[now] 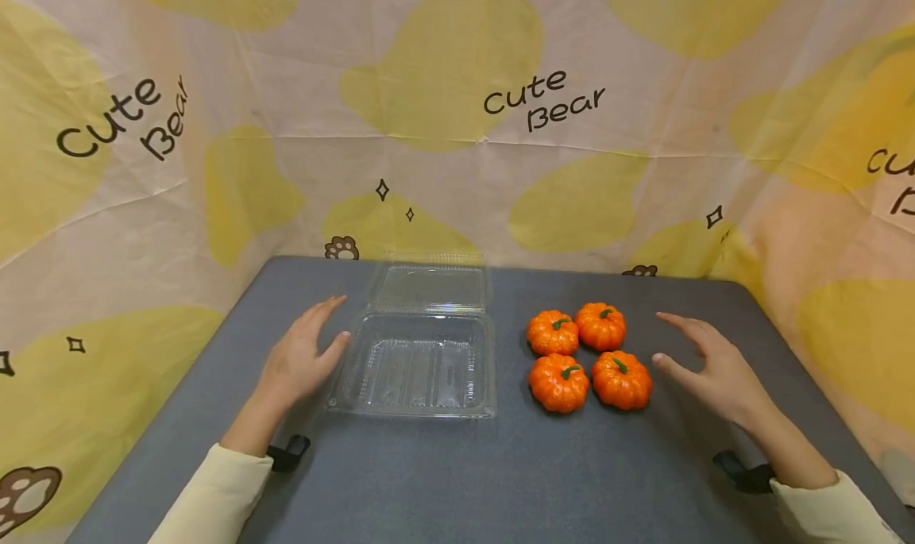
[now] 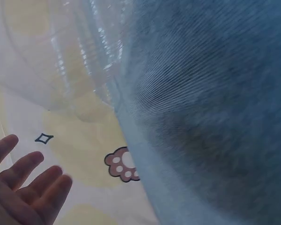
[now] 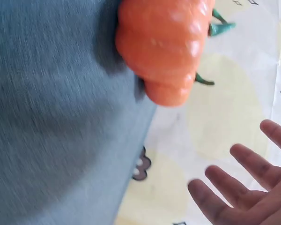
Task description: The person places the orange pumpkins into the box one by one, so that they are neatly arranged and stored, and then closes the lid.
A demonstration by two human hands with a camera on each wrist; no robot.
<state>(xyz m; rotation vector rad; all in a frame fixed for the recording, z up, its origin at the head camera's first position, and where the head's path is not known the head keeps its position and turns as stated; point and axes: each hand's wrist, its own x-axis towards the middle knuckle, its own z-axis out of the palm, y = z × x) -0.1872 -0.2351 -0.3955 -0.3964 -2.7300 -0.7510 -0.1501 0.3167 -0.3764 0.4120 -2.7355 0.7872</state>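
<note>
A clear plastic clamshell box [image 1: 418, 365] lies on the table with its lid [image 1: 430, 287] folded back behind it. My left hand [image 1: 299, 363] is just left of the box, fingers extended and holding nothing; in the left wrist view its fingers [image 2: 49, 192] are spread below the clear plastic [image 2: 91, 51]. Several small orange pumpkins with green stems stand right of the box, among them a front-right pumpkin [image 1: 622, 380] and a front-left pumpkin [image 1: 559, 383]. My right hand [image 1: 722, 373] is just right of them, fingers apart and nothing held. The right wrist view shows a pumpkin [image 3: 164, 37] close up.
The grey table [image 1: 500, 480] ends at the back against a printed cloth [image 1: 443, 194] with bear lettering, which also hangs along both sides. Dark straps are on the left wrist [image 1: 289, 453] and the right wrist [image 1: 743, 474].
</note>
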